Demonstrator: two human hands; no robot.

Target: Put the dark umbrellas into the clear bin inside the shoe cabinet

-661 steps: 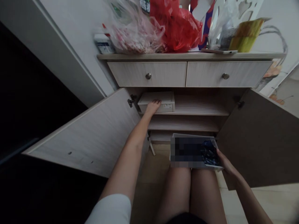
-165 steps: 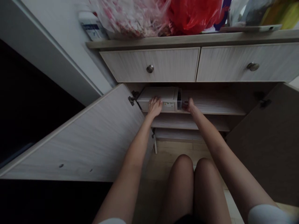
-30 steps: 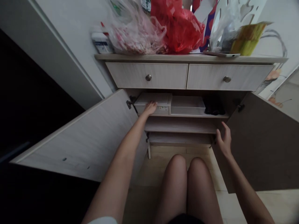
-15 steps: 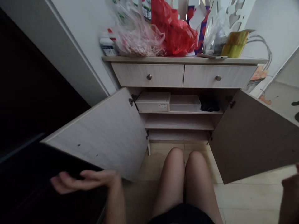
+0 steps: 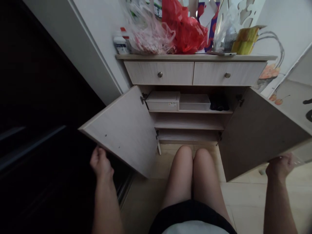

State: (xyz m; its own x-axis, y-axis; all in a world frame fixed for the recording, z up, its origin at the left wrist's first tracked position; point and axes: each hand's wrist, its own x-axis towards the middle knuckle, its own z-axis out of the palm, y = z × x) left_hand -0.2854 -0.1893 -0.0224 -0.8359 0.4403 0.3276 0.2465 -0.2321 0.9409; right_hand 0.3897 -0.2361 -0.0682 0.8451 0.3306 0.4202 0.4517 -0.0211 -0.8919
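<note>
I crouch before a light wood cabinet with both doors swung wide. My left hand grips the lower outer edge of the left door, fingers curled behind it. My right hand holds the outer edge of the right door the same way. On the top shelf sit a white lidded box, a clear lidded box beside it, and a dark bundle at the right.
Two lower shelves show bare wood. Two closed drawers with round knobs sit above. Plastic bags, a bottle and a phone crowd the cabinet top. My knees are close to the opening. A dark doorway lies left.
Both hands have left the shelf and come back to the doors' outer edges, closing on them. The view has pulled away from the cabinet.
</note>
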